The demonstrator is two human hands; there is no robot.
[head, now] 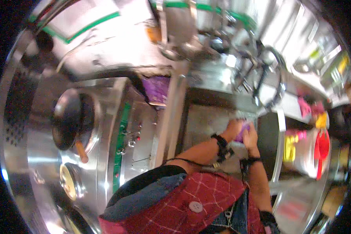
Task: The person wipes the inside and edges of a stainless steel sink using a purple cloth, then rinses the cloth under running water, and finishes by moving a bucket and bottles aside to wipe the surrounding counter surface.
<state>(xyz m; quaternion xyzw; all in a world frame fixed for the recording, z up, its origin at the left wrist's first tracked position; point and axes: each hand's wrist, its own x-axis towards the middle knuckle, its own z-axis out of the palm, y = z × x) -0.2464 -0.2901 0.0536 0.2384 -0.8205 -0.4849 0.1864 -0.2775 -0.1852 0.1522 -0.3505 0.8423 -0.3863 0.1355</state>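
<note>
My left hand and my right hand are close together, with a purple cloth-like item gripped between them. Motion blur hides its exact kind and the fingertips. Both arms stretch forward over a dark recessed floor or basin area. Dark bands with cords circle my wrists. Just beyond the hands lies a pale, shiny surface, too smeared to name.
On the left, a steel cooking range carries a dark wok with a wooden handle and a round lidded pot. Metal ladles hang ahead. A purple packet sits beside the range. A red ladle-like utensil and yellow cloth hang right.
</note>
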